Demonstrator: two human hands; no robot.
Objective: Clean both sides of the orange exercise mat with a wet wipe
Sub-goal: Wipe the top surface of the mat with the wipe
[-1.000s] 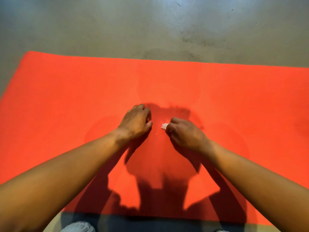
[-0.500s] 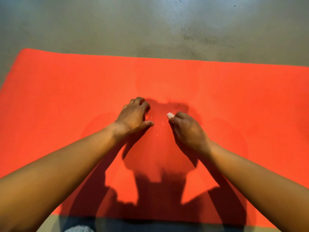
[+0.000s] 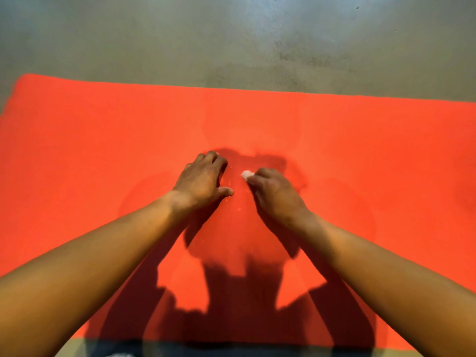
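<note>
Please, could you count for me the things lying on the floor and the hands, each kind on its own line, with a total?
orange mat: 1
wet wipe: 1
hands: 2 (left hand, right hand)
Total: 4

Flat orange mat (image 3: pixel 373 150) spreads open around left hand (image 3: pixel 203 177) and right hand (image 3: pixel 273 193).

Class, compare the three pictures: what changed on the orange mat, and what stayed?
The right hand, pinching the small white wet wipe, rubbed it farther from the person; the left hand edged forward too. The flat orange exercise mat stayed put.
</note>
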